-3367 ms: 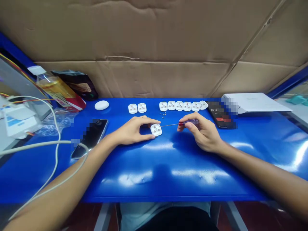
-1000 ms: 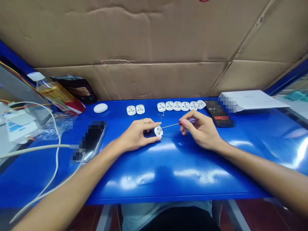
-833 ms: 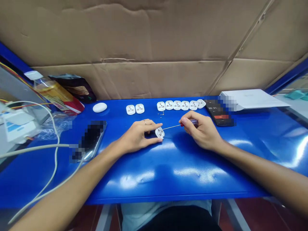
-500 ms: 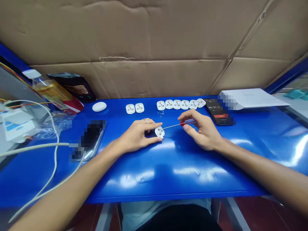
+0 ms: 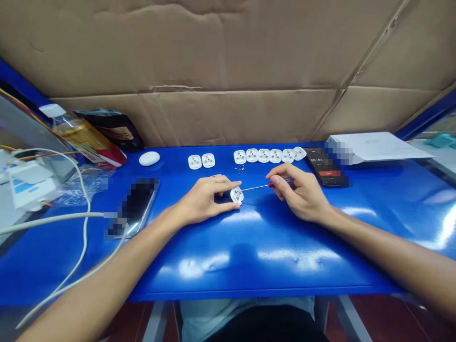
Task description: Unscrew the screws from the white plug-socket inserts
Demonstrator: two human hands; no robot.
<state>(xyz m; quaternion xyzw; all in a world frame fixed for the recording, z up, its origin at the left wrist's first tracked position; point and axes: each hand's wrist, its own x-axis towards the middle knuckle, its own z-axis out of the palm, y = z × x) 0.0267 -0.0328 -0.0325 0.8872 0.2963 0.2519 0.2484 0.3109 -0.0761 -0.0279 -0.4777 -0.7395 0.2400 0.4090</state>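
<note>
My left hand [image 5: 208,199] grips a small white plastic piece with metal parts [image 5: 236,195] between thumb and forefinger, close above or on the blue table. In my right hand [image 5: 297,192] is a screwdriver [image 5: 256,188] with a red collar; the fingers cover most of its handle. Its thin shaft points left, and the tip meets the white piece near a metal part. Just beyond lie several tiny screws [image 5: 240,169]. Behind them, similar white pieces [image 5: 263,155] stand in a row, and two more [image 5: 201,161] lie further left.
A white oval object [image 5: 149,158] lies at the back left, near a bottle [image 5: 81,137]. One phone [image 5: 137,209] is by my left forearm with white cables [image 5: 85,228] alongside. Another phone [image 5: 326,166] and a white box [image 5: 381,146] are at right. Cardboard [image 5: 213,57] walls the back.
My right thumb and fingers have shifted on the screwdriver handle, now covering more of it. The left hand keeps its hold on the white piece. The view has moved slightly.
</note>
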